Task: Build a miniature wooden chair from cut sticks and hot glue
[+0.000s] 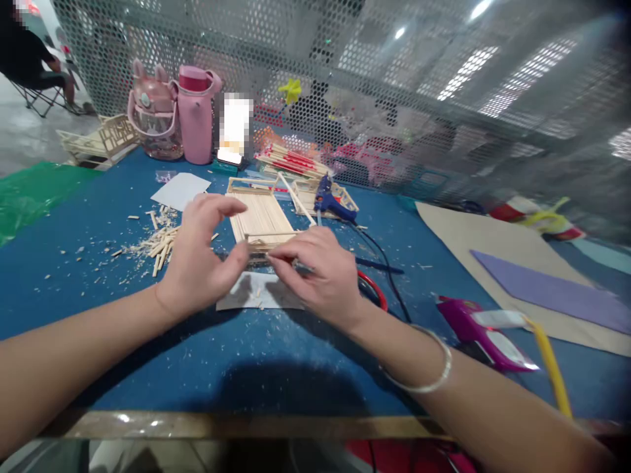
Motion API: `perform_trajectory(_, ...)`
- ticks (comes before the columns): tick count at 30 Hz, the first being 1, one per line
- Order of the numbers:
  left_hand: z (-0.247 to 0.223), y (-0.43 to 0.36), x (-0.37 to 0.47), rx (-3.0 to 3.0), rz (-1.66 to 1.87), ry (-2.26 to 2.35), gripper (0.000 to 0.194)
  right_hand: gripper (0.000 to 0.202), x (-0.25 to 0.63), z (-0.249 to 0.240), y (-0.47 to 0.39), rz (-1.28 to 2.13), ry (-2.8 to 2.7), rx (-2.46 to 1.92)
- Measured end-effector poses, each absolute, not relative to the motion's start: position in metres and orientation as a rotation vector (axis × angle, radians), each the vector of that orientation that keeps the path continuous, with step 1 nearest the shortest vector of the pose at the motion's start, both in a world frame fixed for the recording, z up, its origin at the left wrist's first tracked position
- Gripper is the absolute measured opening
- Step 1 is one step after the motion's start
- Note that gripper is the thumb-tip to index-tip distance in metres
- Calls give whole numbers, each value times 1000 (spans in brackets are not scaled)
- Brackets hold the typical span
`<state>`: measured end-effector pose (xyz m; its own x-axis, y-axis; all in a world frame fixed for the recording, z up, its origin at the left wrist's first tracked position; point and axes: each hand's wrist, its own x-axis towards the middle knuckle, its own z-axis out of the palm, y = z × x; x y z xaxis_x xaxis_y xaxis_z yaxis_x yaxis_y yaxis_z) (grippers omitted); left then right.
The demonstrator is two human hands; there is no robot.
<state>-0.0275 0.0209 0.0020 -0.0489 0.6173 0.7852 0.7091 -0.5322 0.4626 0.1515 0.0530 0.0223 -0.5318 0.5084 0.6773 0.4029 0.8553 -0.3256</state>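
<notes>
A flat panel of pale wooden sticks (pixel 261 213) with raised stick rails lies at the middle of the blue table. At its near left corner is my left hand (pixel 200 256), thumb and fingers spread apart around nothing. My right hand (pixel 320 276) is pinched at the panel's near edge, fingertips together; what they hold, if anything, is too small to make out. Under and in front of the hands lies a white paper strip (pixel 261 291). Beyond my right hand a blue glue gun (pixel 332 200) rests on a small stick frame.
Cut stick pieces (pixel 162 248) lie left. A pink bottle (pixel 196 121), a clear pink jug (pixel 155 125) and a lit phone (pixel 234 128) stand behind. Red handles, a black cable, a purple tool (pixel 486 335) and a purple sheet (pixel 547 289) are right. A person sits far left.
</notes>
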Motion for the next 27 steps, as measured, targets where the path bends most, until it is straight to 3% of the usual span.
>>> perform_trajectory(5, 13, 3, -25, -2394, -1425, -915, 19, 13, 151, 35, 24, 1562, -1555, -940)
perform_trajectory(9, 13, -1, -24, -2468, -1462, -928, 22, 16, 150, 37, 12, 1854, -1322, -918)
perform_trajectory(15, 18, -5, -23, -2494, -1431, -929, 20, 23, 170, 40, 36, 1590, -1729, -884)
perform_trajectory(17, 20, -6, -20, -2506, -1486, -931, 14, 30, 186, 43, 67, 1189, -2001, -954)
perform_trajectory(19, 21, -6, -17, -2538, -1521, -901, 8, 29, 203, 43, 107, 426, -2162, -1349)
perform_trajectory(20, 21, -6, -16, -2557, -1528, -882, 7, 29, 211, 42, 127, 266, -2140, -1448)
perform_trajectory(27, 18, -2, -12, -2524, -1591, -1012, 8, 34, 239, 26, 210, -151, -2218, -1803)
